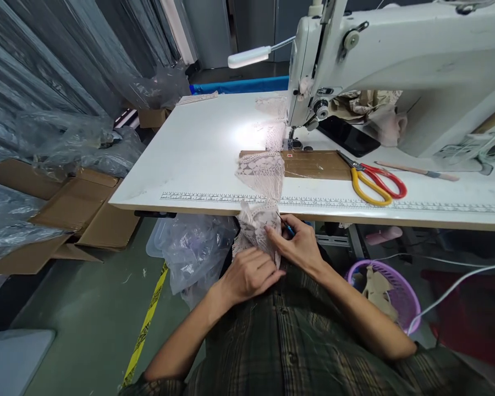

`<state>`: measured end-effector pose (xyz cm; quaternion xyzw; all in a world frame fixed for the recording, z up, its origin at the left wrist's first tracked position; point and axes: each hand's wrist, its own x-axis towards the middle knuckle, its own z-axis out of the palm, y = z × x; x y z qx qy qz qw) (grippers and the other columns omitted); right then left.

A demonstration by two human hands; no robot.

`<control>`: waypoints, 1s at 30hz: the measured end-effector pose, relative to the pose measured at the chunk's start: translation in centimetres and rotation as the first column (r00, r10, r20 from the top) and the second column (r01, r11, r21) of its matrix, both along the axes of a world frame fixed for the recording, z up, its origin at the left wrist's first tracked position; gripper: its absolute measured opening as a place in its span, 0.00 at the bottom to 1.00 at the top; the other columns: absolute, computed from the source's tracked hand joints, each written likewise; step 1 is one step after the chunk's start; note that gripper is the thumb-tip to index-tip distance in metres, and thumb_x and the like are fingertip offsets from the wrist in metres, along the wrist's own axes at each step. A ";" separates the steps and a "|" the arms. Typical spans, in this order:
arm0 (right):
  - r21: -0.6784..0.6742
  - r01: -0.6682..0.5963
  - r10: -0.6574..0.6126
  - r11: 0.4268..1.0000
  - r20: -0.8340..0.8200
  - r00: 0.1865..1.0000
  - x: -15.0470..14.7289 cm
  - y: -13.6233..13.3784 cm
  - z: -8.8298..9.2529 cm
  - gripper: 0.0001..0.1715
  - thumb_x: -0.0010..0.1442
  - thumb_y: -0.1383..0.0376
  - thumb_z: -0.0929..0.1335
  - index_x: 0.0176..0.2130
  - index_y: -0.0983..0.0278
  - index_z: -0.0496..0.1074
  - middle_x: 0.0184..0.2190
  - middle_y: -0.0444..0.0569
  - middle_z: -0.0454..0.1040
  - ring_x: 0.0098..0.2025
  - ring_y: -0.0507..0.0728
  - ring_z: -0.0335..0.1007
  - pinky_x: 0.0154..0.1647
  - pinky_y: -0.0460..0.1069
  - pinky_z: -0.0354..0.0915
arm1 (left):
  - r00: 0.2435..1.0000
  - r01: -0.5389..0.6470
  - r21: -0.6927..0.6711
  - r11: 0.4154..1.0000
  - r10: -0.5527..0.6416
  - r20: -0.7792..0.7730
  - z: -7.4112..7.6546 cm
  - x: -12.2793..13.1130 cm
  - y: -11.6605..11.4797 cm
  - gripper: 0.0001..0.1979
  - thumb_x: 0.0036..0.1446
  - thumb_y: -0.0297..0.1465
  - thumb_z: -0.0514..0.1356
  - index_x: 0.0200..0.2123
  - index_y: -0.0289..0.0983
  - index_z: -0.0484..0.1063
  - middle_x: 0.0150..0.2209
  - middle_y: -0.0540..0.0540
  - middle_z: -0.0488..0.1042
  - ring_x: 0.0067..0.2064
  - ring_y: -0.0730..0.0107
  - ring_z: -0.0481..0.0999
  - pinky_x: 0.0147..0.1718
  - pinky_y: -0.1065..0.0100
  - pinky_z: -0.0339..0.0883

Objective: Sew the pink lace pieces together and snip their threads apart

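Pale pink lace (259,168) runs from beside the sewing machine (309,71) over the table's front edge and bunches up above my lap. My left hand (249,275) is closed on the lower part of the bunched lace. My right hand (299,242) is closed round a small blue-handled tool (289,230) with a thin dark tip beside the lace. Most of that tool is hidden in the fingers, so its exact kind does not show. The right thumb and fingertips touch the lace's right edge.
Scissors (377,184) with red and yellow handles lie on the white table (181,159), near a black phone (348,135) and a pencil (416,170). A purple basket (412,300) of scraps stands below right. Cardboard boxes (78,203) and plastic bags (198,242) are at left.
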<state>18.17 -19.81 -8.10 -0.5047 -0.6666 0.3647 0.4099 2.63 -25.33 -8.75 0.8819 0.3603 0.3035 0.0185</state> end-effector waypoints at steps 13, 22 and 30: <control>0.105 -0.584 0.592 0.805 -0.088 0.801 1.2 -4.0 0.0 0.08 0.58 0.70 0.64 0.35 0.65 0.73 0.21 0.40 0.64 0.21 0.47 0.52 0.24 0.44 0.54 | 0.693 0.437 -0.746 0.502 0.341 0.635 0.6 -2.9 1.4 0.29 0.51 0.55 0.61 0.42 0.36 0.79 0.49 0.37 0.76 0.53 0.46 0.74 0.50 0.55 0.68; -0.204 -0.486 0.466 0.850 -0.139 0.874 2.3 -2.2 -1.1 0.21 0.69 0.53 0.57 0.39 0.63 0.69 0.26 0.42 0.67 0.26 0.50 0.58 0.28 0.46 0.57 | 0.621 0.282 -0.807 0.518 0.543 0.565 0.4 -2.8 0.7 0.14 0.51 0.40 0.69 0.33 0.35 0.80 0.35 0.43 0.81 0.36 0.65 0.78 0.39 0.67 0.70; -0.142 -0.509 0.503 0.849 -0.078 0.861 0.8 -1.2 -1.4 0.26 0.69 0.48 0.56 0.27 0.62 0.61 0.23 0.41 0.60 0.26 0.50 0.55 0.29 0.47 0.53 | 0.664 0.183 -0.830 0.527 0.556 0.500 0.9 -2.5 0.5 0.14 0.53 0.42 0.67 0.31 0.35 0.79 0.33 0.43 0.81 0.33 0.67 0.77 0.34 0.68 0.70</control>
